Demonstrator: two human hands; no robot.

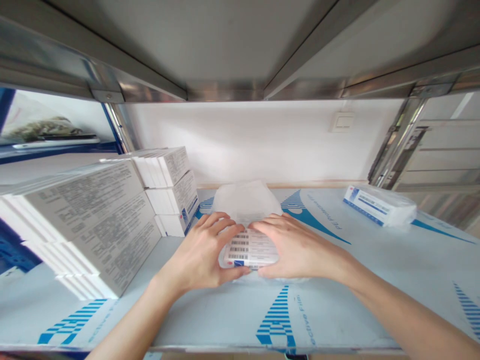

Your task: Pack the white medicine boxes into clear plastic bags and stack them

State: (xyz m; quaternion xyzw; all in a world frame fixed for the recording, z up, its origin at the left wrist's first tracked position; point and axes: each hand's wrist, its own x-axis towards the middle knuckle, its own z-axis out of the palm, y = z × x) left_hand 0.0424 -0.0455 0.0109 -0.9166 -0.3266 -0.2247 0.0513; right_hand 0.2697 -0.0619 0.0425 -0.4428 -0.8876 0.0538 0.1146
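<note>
A bundle of small white boxes (255, 248) with rows of barcodes lies on the film-covered shelf in front of me. Clear plastic bag (245, 197) spreads flat behind the bundle, and some plastic also shows under its near edge. Around the bundle's left side curl the fingers and thumb of my left hand (210, 250). My right hand (300, 247) grips its right side the same way, and both thumbs press the near edge, almost meeting. My fingers hide part of the boxes' far edge.
Stacked white cartons (97, 220) with printed text stand at the left, with smaller boxes (172, 195) behind. A plastic-wrapped box bundle (378, 205) lies at the right. A metal shelf (225, 45) hangs low overhead. Metal posts (401, 140) flank the white wall (255, 145).
</note>
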